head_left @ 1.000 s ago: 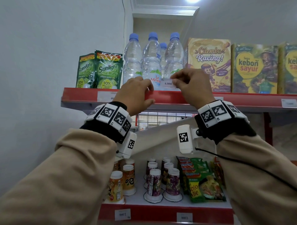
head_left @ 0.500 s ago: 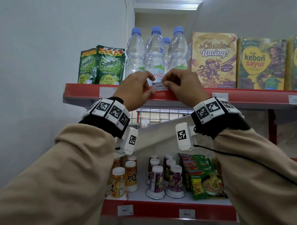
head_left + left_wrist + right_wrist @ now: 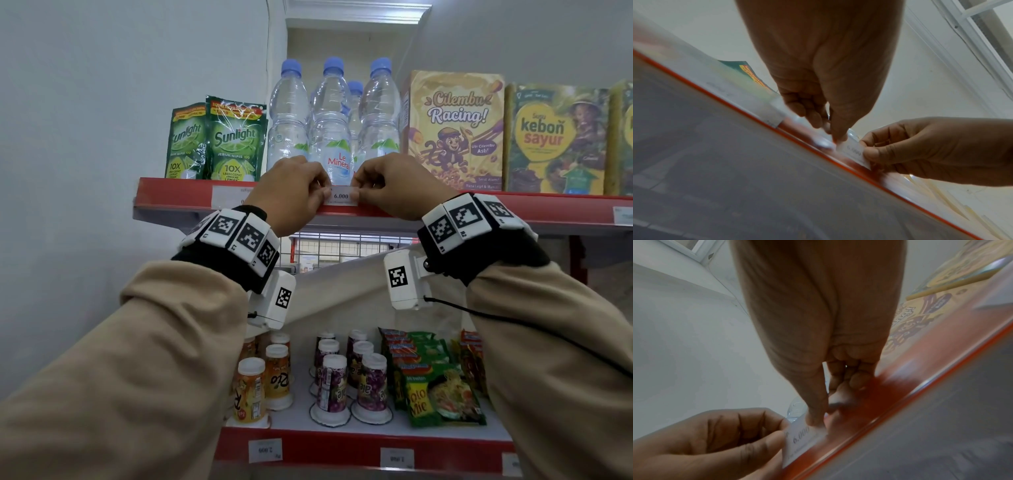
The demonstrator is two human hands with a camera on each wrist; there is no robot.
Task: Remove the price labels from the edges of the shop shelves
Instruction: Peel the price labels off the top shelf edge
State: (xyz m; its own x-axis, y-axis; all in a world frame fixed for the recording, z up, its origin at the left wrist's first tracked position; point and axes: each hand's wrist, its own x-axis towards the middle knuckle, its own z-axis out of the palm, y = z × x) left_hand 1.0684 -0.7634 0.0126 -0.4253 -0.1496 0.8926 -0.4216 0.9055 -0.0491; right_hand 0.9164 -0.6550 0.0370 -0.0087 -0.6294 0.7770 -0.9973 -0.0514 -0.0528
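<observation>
A white price label [image 3: 340,196] printed 6.000 lies against the red front edge of the top shelf [image 3: 428,209], below the water bottles [image 3: 330,137]. My left hand [image 3: 325,192] pinches its left end and my right hand [image 3: 356,192] pinches its right end. In the left wrist view the left hand [image 3: 835,139] meets the label [image 3: 854,152] at the edge. The right wrist view has the right hand [image 3: 817,421] on the label [image 3: 801,439], with the other fingers curled in.
More white labels remain on the top edge at left [image 3: 227,197] and far right [image 3: 621,215], and on the lower shelf edge [image 3: 264,450]. Sunlight pouches [image 3: 236,140] and cereal boxes [image 3: 452,130] stand above; cups and noodle packs [image 3: 442,390] below.
The label, first held by my right hand just above the edge, has come down and left onto the red strip. My left hand has closed in and taken its left end.
</observation>
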